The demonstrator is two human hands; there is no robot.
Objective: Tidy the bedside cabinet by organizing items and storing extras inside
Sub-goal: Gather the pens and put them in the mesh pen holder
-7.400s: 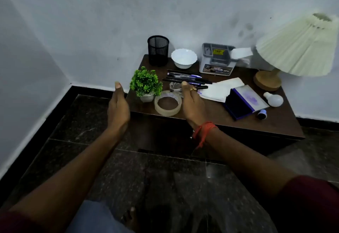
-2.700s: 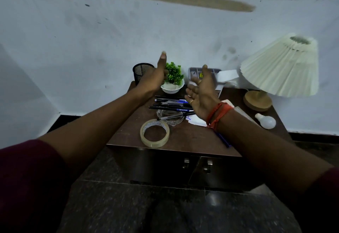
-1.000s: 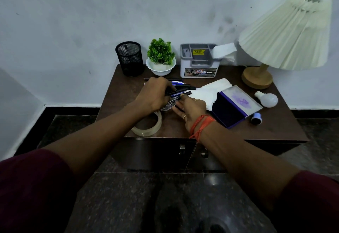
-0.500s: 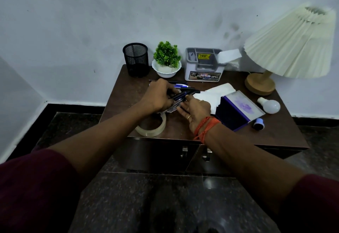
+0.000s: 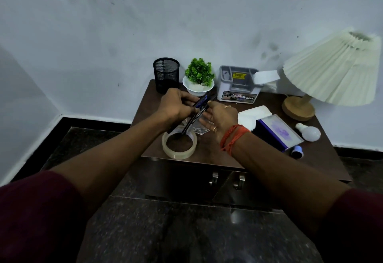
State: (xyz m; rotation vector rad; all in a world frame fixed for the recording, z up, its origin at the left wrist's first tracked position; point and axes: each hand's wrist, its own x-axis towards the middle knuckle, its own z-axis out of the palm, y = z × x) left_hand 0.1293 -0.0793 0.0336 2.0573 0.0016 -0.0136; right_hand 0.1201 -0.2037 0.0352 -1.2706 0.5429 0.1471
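Since there is only the head view, I tell it all from there. The left grip (image 5: 178, 107) is curled tight round a bunch of pens (image 5: 193, 118) and holds them just above the table (image 5: 207, 155). The right grip (image 5: 219, 117) is wide open, with straight fingers and the palm turned up. It is right beside the pens and holds nothing. One fingertip looks to touch them, but I cannot be sure.

The pens lie on a slant. Their low ends point at me and hang over the tape roll (image 5: 179, 145). Their high ends point away, toward the little green plant (image 5: 199, 74) in its white bowl. The black mesh cup (image 5: 166, 75) stands at the back left corner of the table. It is just behind the left grip and a bit to its left, so the left grip is the nearer one. I think the pens belong in that cup. They would need tipping up straight first, since the cup's mouth faces up.

The grey box (image 5: 238, 85) beside the plant has a label that reads "OPEL". Its yellow sticker is too small to read. Tissues (image 5: 255, 115), a purple box (image 5: 277, 132), a bulb (image 5: 308, 133) and a lamp (image 5: 331, 72) are on the right side.
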